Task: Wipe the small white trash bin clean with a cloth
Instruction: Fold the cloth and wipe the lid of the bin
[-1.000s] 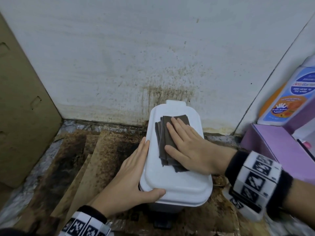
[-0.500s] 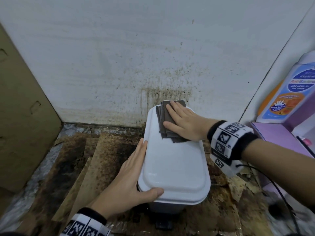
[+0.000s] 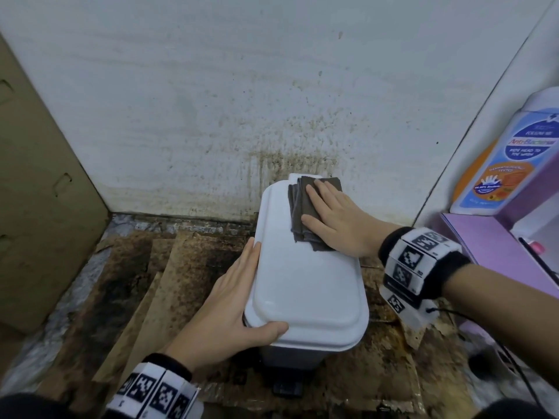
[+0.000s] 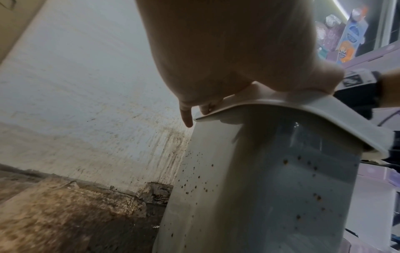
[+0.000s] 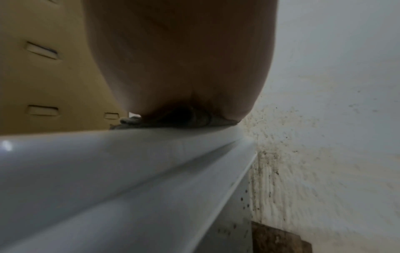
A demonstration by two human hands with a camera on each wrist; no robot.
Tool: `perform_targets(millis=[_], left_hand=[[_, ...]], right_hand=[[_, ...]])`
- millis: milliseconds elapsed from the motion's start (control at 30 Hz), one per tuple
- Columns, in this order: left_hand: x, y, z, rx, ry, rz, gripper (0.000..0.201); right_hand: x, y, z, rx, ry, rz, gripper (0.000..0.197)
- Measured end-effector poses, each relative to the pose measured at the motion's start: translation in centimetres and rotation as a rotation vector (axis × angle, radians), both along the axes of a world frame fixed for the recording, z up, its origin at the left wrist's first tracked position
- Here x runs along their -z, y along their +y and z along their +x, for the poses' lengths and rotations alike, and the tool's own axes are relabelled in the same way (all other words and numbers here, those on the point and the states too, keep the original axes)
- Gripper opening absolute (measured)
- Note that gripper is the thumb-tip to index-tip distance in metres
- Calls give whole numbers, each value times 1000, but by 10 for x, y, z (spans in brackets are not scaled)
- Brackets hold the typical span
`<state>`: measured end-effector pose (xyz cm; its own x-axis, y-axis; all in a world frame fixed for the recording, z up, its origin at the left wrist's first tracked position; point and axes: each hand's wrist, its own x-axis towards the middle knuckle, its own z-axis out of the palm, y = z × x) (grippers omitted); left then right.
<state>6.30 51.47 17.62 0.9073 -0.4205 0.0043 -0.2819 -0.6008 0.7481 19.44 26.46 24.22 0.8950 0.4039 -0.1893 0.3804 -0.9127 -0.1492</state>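
Note:
The small white trash bin (image 3: 305, 285) stands on the floor against the stained wall, lid closed. A folded dark grey cloth (image 3: 302, 207) lies on the far end of the lid. My right hand (image 3: 335, 219) presses flat on it with straight fingers. My left hand (image 3: 230, 303) braces the lid's near left corner, fingers straight along the side edge and thumb lying over the front rim. In the left wrist view the bin's wall (image 4: 270, 188) is speckled with brown spots below the lid (image 4: 281, 109). The right wrist view shows the cloth (image 5: 194, 122) squeezed under the palm (image 5: 184, 59).
A cardboard panel (image 3: 39, 207) leans at the left. Dirty cardboard sheets (image 3: 151, 282) cover the floor. A purple box (image 3: 490, 243) and a soap bottle (image 3: 499, 164) stand close on the right. The bin's black pedal (image 3: 287, 388) sticks out at the front.
My right hand slid the cloth from the middle of the lid to its far end by the wall, then stayed about there. The left hand kept its place on the corner.

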Motion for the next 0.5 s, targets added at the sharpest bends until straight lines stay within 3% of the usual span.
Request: perform_targets(millis=[300, 500], left_hand=[[4, -1, 1, 9, -18, -18, 119], [8, -2, 1, 1, -2, -81, 119]], right_hand=[[3, 5, -148, -8, -46, 77, 72], [3, 6, -151, -22, -70, 55, 78]])
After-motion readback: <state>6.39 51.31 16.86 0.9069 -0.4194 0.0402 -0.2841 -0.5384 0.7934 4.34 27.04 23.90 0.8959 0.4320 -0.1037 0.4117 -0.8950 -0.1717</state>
